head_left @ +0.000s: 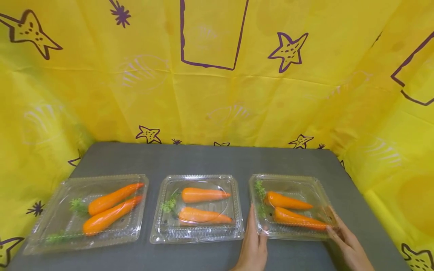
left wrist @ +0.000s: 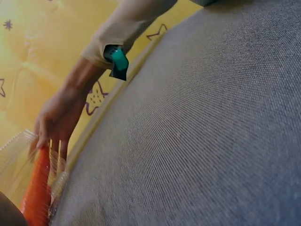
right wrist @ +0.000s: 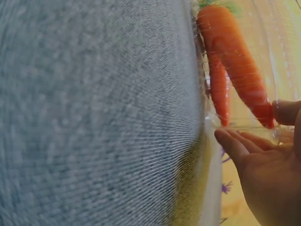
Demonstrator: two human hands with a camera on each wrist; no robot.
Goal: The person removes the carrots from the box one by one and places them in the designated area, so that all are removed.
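Note:
Three clear plastic clamshell boxes stand in a row, each with two orange carrots and green tops. At the right box, my left hand holds the near left corner, a finger along its side. My right hand grips the near right corner, thumb above and fingers beneath in the right wrist view. Inside, the upper carrot and lower carrot point right, their green top at the left. The left wrist view shows the right hand at the box's end.
The middle box stands just left of my left hand. Farther left, another box lies at a slant. All are above or on a grey tabletop, with a yellow patterned cloth behind and at the sides.

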